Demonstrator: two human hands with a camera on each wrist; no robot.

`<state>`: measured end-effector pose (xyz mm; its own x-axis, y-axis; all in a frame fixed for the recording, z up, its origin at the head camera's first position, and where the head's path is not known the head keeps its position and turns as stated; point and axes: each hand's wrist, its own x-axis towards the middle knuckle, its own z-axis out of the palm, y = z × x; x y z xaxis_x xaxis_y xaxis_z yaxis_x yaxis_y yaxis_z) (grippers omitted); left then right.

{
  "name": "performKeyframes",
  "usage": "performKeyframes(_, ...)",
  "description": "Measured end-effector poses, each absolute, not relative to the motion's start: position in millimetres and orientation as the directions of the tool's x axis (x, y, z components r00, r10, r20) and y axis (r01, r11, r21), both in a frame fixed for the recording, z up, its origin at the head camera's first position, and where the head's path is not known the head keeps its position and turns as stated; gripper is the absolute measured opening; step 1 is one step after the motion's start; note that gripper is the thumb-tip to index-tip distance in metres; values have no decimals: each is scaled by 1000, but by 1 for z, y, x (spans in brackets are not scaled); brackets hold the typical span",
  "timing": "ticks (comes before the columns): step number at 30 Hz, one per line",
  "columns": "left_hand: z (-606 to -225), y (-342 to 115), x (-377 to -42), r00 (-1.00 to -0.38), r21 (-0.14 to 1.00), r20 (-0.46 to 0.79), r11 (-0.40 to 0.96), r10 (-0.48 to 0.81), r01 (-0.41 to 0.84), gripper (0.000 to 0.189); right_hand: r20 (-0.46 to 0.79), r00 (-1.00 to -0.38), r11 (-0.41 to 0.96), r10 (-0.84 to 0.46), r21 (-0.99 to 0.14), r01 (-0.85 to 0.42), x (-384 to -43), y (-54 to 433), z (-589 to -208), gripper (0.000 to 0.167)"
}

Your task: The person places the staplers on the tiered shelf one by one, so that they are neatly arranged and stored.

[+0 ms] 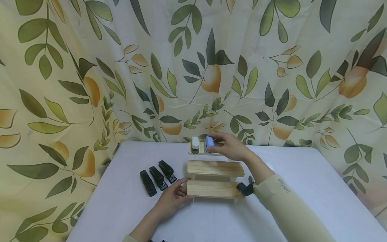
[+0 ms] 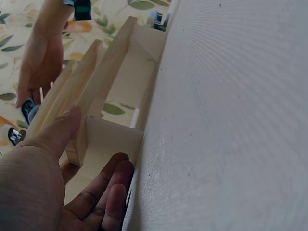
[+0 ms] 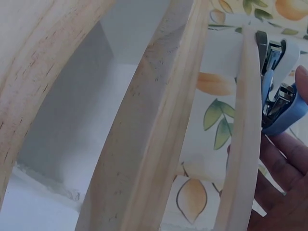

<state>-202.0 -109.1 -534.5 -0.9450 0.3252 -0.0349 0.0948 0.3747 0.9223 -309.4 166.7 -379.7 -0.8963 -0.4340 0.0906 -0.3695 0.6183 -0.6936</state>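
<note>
A three-tier wooden display rack [image 1: 215, 189] with white supports stands on the table. My right hand [image 1: 231, 147] reaches over its far, top tier and holds a blue stapler [image 1: 209, 142] there, thumb and fingers around its sides. Just left of that is a white stapler [image 1: 195, 143], standing on the same tier. In the right wrist view the blue stapler [image 3: 284, 108] shows its open metal inside. My left hand [image 1: 171, 201] grips the left end of the nearest tier; in the left wrist view its thumb lies on the board [image 2: 108, 72] while the other fingers curl below.
Several black staplers lie in a slanting row left of the rack: one long stapler [image 1: 148, 183], a middle stapler [image 1: 158, 178] and a far stapler [image 1: 167, 171]. A leaf-and-fruit patterned curtain [image 1: 193, 67] hangs behind the white table [image 1: 296, 201].
</note>
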Motion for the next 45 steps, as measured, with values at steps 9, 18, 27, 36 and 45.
performKeyframes(9, -533, -109, -202, -944, 922, -35, 374, 328, 96, 64, 80, -900, 618, -429, -700, -357, -310, 166, -381, 68)
performKeyframes(18, -535, -109, -202, -944, 915, -35, 391, 329, 102, 64, 71, -898, 618, -434, -702, -354, -309, 165, -382, 68)
performKeyframes(27, -534, -109, -202, -944, 916, -40, 389, 328, 97, 65, 69, -900, 623, -430, -699, -351, -309, 163, -382, 68)
performKeyframes(36, -534, -109, -202, -943, 918, -44, 386, 329, 92, 66, 63, -908, 639, -414, -690, -339, -309, 161, -383, 67)
performKeyframes(45, -534, -109, -202, -943, 913, -46, 398, 329, 94, 65, 57, -909, 630, -413, -703, -330, -308, 158, -382, 67)
